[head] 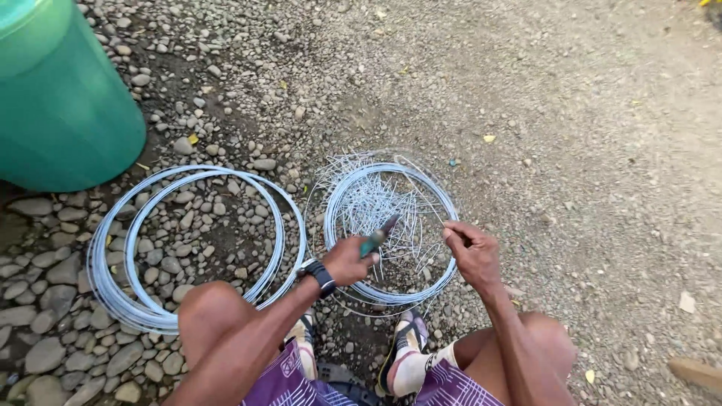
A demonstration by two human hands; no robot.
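My left hand [347,259] grips green-handled pliers [378,237], whose jaws point up toward a small coil of grey wire [444,199] on the gravel. Inside that coil lies a heap of several short cut wire pieces [372,203]. My right hand [471,252] pinches a thin wire strand close to the plier jaws, over the coil's right side. A black watch [319,274] sits on my left wrist. My knees and sock-covered feet [406,361] are at the bottom of the view.
A larger coil of grey wire [128,293] lies on stones to the left. A big green barrel [60,98] stands at the top left. Gravel and sandy ground stretch to the right, with a piece of wood [696,370] at the lower right.
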